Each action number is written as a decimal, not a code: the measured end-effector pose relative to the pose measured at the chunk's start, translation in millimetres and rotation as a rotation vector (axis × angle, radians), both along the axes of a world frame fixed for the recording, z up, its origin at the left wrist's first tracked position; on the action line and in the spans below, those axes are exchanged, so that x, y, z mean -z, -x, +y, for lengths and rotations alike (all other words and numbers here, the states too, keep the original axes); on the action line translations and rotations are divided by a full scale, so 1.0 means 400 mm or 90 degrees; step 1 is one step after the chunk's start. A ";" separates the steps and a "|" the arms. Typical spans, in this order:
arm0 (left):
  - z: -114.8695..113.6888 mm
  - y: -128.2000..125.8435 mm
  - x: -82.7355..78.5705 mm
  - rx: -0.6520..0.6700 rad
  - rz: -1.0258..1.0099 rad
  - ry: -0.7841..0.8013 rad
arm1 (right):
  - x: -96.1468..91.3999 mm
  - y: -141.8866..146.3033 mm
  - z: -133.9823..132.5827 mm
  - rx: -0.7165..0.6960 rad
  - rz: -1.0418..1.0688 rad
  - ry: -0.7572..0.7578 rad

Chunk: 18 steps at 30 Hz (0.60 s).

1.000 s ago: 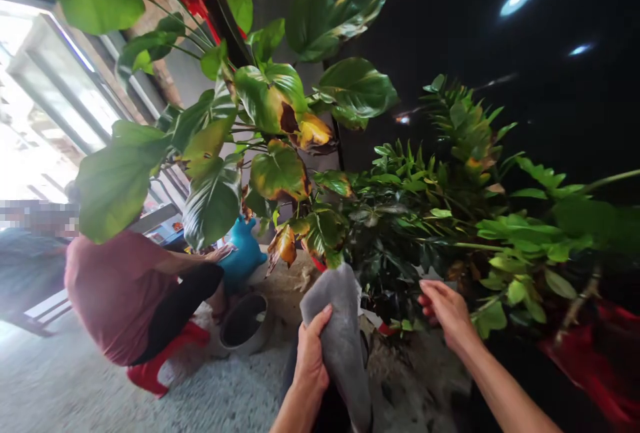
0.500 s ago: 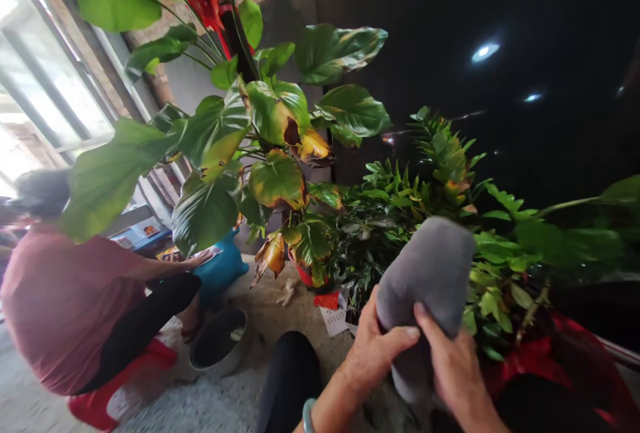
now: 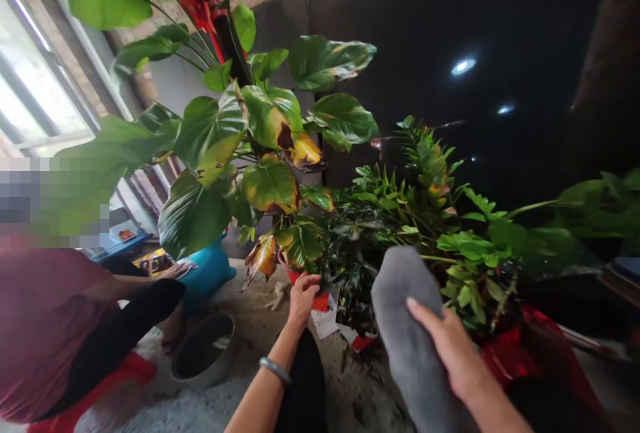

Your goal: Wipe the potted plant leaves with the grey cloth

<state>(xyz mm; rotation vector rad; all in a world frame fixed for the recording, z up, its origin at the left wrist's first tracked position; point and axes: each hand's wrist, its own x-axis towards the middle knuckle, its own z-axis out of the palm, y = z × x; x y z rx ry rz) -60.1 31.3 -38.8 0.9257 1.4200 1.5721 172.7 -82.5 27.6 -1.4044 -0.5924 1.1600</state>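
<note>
My right hand [image 3: 447,346] grips a grey cloth [image 3: 400,313], holding it up in front of a bushy plant with small glossy leaves [image 3: 400,219]. My left hand [image 3: 303,294], a bangle on its wrist, reaches forward to the foot of a large-leaved plant [image 3: 260,153]. Its fingers are curled at the rim of a red pot [image 3: 295,276], and what they grip is hidden. Several of the big leaves have yellow and brown patches.
At the left a person in a red shirt [image 3: 50,326] crouches on a red stool, one hand on a blue pot [image 3: 210,273]. A grey bowl-shaped pot [image 3: 200,353] stands on the floor. Red wrapping [image 3: 525,353] surrounds a pot at the right. Behind the plants are a dark wall and brickwork.
My left hand has let go of the grey cloth and reached out to the red pot. My right hand alone now holds the cloth, which sits lower.
</note>
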 end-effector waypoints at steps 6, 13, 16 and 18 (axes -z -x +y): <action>0.038 -0.011 0.000 0.150 -0.109 0.080 | -0.082 -0.036 0.172 0.155 0.072 -0.123; 0.058 -0.069 0.030 0.256 -0.162 0.109 | 0.053 0.096 0.033 -0.071 -0.011 0.036; 0.063 -0.071 0.038 0.189 -0.222 0.091 | -0.019 0.034 0.043 0.041 -0.005 -0.020; 0.065 -0.066 0.040 0.164 -0.265 0.092 | -0.084 -0.011 0.104 0.143 0.026 -0.099</action>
